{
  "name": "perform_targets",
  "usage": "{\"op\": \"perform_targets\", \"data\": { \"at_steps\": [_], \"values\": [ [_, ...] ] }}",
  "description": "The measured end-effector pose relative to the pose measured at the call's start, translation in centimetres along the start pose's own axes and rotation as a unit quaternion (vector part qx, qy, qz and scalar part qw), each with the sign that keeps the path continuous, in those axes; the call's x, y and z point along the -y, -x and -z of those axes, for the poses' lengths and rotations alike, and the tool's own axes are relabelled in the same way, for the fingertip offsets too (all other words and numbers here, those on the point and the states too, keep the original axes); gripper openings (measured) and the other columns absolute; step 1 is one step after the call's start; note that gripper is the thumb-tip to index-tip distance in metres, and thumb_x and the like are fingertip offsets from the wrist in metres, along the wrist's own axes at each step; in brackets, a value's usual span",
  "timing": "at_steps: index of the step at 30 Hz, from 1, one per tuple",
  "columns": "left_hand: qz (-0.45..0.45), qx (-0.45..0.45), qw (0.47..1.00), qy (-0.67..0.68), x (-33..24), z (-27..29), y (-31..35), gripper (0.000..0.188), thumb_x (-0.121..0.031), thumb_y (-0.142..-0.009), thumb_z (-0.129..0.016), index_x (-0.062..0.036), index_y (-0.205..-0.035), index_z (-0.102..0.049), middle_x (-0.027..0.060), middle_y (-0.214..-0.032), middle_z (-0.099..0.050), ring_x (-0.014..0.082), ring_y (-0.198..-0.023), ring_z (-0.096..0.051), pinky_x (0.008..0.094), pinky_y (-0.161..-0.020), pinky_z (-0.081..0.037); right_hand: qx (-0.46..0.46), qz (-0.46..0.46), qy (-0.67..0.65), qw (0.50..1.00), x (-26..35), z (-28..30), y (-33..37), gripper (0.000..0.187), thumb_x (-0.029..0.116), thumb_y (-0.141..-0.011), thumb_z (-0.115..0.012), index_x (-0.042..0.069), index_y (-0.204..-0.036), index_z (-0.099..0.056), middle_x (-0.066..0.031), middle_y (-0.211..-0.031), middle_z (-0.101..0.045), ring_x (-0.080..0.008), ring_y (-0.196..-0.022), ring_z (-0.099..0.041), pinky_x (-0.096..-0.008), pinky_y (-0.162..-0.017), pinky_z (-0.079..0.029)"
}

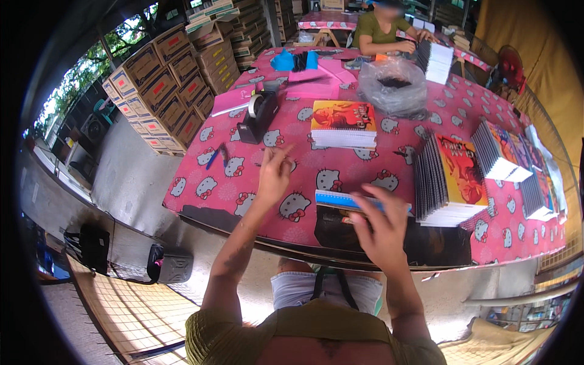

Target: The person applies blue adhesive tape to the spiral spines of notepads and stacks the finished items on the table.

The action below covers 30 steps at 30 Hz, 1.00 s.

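Observation:
My left hand (275, 175) is above the pink tablecloth, its fingers bent and drawn together; whether a small thing is between them is too blurred to tell. Pliers (225, 155) and another small blue-handled tool (213, 158) lie to its left. Near the front edge my right hand (383, 225) has its fingers apart over a notebook with a blue strip (333, 198), partly hidden by that hand. Beyond my hands sits a short stack of spiral notebooks (344, 117) with orange and yellow covers. A black tape dispenser (259, 118) stands at the far left.
Taller stacks of spiral notebooks (459, 173) stand at the right. A clear plastic bag (392, 88) with dark contents and pink sheets (316, 82) lie farther back. Across the table a person (380, 33) sits beside another notebook stack (438, 61). Cartons (161, 85) rise at the left.

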<state>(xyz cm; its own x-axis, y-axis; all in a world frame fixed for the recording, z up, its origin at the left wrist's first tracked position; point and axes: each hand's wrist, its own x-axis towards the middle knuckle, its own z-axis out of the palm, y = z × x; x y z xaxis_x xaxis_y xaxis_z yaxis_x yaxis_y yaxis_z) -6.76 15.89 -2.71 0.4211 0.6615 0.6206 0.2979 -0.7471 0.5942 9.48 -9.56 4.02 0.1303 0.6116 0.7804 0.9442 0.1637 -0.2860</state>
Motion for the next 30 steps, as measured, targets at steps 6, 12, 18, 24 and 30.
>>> {"op": "perform_targets", "data": {
  "at_steps": [6,12,18,24,30],
  "values": [
    [-0.001,0.055,0.994,0.090,-9.2,4.7,6.0,0.020,-0.004,-0.094,-0.066,-0.0003,-0.114,-0.071,0.0122,-0.088,-0.067,0.0163,-0.071,-0.067,0.0321,-0.059,-0.053,0.103,0.010,0.014,0.994,-0.4,-6.2,-1.7,0.025,0.017,-0.088,-0.070,0.010,-0.111,-0.071,-0.0074,-0.105,-0.070,-0.0254,-0.093,-0.068,-0.0397,-0.080,-0.050],
    [0.016,0.058,0.995,0.082,-9.6,4.0,6.2,0.018,-0.008,-0.092,-0.072,-0.0008,-0.108,-0.073,0.0117,-0.084,-0.069,0.0182,-0.070,-0.067,0.0289,-0.057,-0.053,0.097,0.006,-0.004,0.995,-0.2,-6.5,-2.0,0.016,0.014,-0.087,-0.070,0.010,-0.103,-0.070,-0.0045,-0.085,-0.069,-0.0239,-0.081,-0.070,-0.0378,-0.071,-0.052],
    [-0.035,0.016,0.997,0.067,-8.7,2.7,5.7,0.020,-0.008,-0.090,-0.074,-0.0008,-0.109,-0.073,0.0105,-0.082,-0.069,0.0181,-0.071,-0.067,0.0292,-0.060,-0.051,0.099,0.002,-0.012,0.995,-0.3,-6.5,-2.0,0.015,0.015,-0.087,-0.070,0.010,-0.101,-0.069,-0.0051,-0.085,-0.069,-0.0247,-0.080,-0.070,-0.0383,-0.071,-0.052],
    [-0.064,0.140,0.986,0.065,-8.9,4.1,2.8,0.022,-0.006,-0.086,-0.077,-0.0013,-0.106,-0.070,0.0122,-0.093,-0.068,0.0247,-0.076,-0.069,0.0341,-0.063,-0.055,0.126,-0.020,-0.062,0.990,-0.3,-5.6,-2.5,0.015,0.013,-0.089,-0.068,0.008,-0.103,-0.069,-0.0078,-0.097,-0.069,-0.0284,-0.081,-0.069,-0.0408,-0.073,-0.053],
    [-0.162,0.184,0.969,0.036,-9.3,4.4,2.2,0.020,-0.011,-0.091,-0.073,-0.0019,-0.108,-0.069,0.0126,-0.097,-0.067,0.0282,-0.076,-0.069,0.0360,-0.060,-0.053,0.148,-0.019,-0.089,0.985,-1.0,-5.5,-1.9,0.019,0.012,-0.090,-0.067,0.004,-0.108,-0.066,-0.0102,-0.113,-0.065,-0.0325,-0.083,-0.069,-0.0421,-0.071,-0.058]
  ]
}}
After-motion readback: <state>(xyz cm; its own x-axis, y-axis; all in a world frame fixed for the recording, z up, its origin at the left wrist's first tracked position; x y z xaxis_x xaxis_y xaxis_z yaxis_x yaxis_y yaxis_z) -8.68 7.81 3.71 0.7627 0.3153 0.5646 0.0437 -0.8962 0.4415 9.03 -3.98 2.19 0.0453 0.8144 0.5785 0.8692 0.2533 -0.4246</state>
